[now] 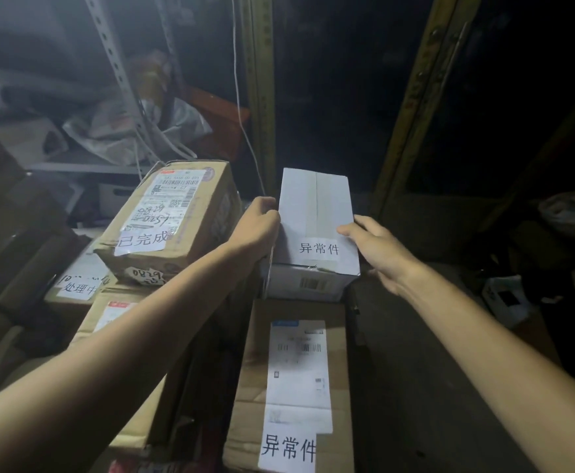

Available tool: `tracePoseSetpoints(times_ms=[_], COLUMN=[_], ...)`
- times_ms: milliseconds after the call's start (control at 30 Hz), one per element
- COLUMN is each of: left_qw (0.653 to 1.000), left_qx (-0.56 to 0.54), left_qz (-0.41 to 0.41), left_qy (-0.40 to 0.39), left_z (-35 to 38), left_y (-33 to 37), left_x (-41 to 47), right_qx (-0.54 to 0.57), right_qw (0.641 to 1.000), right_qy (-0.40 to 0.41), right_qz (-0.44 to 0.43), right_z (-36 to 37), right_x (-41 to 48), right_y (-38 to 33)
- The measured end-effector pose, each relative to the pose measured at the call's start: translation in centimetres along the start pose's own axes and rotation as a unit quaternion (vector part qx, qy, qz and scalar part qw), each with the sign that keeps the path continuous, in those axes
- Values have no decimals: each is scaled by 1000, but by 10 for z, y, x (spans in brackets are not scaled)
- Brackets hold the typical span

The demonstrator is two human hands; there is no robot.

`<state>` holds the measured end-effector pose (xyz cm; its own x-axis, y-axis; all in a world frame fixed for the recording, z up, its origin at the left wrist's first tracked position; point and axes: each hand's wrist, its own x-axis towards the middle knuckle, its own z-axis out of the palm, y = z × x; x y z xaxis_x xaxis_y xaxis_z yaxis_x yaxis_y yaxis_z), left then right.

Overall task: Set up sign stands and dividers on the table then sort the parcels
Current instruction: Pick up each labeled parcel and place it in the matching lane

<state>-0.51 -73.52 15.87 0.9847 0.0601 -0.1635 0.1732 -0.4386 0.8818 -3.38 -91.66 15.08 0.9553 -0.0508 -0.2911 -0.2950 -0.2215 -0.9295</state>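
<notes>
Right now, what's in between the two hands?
The white box sits between the left hand and the right hand, which hold its sides. The head view shows it.

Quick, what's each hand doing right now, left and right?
Left hand: grips the left edge of the white box.
Right hand: holds the same box's right edge, thumb on top.
</notes>
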Motion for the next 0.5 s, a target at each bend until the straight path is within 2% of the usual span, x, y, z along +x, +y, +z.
tracePoseSetpoints(times_ms=[67, 167, 500], left_qw=[1000, 999, 997], left_qx=[-8, 4, 33], left_qz=[18, 41, 58], left_qy=[1, -6, -28], left_z=[-2, -7, -23], left_y=[4, 9, 14], left_x=[-4, -12, -26], right_qx=[-22, -19, -35], right_qw=[999, 1000, 999], right_qy=[25, 20, 33], right_qz=[-12, -5, -3], right_z=[-4, -8, 3], right_x=[-3, -9, -23], right_y=[-4, -11, -19])
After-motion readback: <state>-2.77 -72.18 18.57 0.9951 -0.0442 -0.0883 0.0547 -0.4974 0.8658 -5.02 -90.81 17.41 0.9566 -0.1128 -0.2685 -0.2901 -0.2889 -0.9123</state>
